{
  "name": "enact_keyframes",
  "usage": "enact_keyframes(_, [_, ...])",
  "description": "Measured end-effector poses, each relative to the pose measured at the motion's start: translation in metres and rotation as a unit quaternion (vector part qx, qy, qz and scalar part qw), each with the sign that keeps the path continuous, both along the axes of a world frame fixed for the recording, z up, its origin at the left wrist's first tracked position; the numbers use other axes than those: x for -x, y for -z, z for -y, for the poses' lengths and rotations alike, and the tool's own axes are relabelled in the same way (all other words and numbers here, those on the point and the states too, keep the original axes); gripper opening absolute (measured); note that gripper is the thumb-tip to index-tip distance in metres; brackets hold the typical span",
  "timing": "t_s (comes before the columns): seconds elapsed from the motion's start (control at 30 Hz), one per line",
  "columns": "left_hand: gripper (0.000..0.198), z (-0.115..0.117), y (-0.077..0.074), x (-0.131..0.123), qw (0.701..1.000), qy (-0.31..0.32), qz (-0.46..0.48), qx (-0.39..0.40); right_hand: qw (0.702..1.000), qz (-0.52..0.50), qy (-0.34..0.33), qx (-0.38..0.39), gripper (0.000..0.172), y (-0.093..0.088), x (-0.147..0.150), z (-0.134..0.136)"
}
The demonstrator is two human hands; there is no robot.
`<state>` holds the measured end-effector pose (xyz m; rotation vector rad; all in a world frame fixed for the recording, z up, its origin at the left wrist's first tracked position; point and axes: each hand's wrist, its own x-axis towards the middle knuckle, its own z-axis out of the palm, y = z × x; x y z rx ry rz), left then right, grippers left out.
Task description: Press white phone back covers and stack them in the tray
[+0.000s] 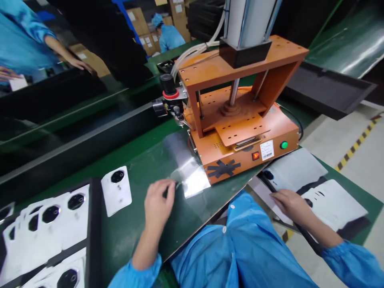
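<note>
My left hand (157,204) rests on the green bench with its fingers curled and pinched on the edge of a clear film sheet (192,176) that lies in front of the orange press machine (240,120). A white phone back cover (116,191) lies flat just left of that hand. My right hand (289,202) lies low at the right, fingers stretched flat on a stack of white covers in a black tray (324,196). The press holds a part in its front slot (247,143).
A black tray (93,224) with several white covers sits at the lower left. A dark conveyor channel (75,132) runs behind the bench. Other people in blue coats work at the far left and back. Yellow-black floor tape (357,144) marks the floor at right.
</note>
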<state>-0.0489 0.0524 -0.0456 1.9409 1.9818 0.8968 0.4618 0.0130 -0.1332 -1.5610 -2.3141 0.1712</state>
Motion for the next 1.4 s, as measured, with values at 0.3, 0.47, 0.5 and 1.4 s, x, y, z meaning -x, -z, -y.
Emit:
enact_keyframes(0.3, [0.03, -0.061, 0.034, 0.038, 0.99, -0.138, 0.012, -0.015, 0.933, -0.038, -0.346, -0.091, 0.019, -0.089, 0.198, -0.03])
enact_keyframes(0.47, [0.031, -0.039, 0.015, 0.02, 0.988, -0.128, 0.082, -0.025, 0.917, -0.136, -0.361, -0.104, 0.016, -0.12, 0.246, -0.046])
enact_keyframes(0.5, [0.031, -0.03, 0.009, 0.014, 0.988, -0.116, 0.097, -0.022, 0.919, -0.163, -0.344, -0.105, 0.018, -0.127, 0.255, -0.049])
enact_keyframes(1.4, [0.022, 0.032, -0.028, -0.043, 0.984, -0.048, 0.17, -0.04, 0.94, -0.149, -0.253, -0.177, 0.019, -0.138, 0.267, -0.078])
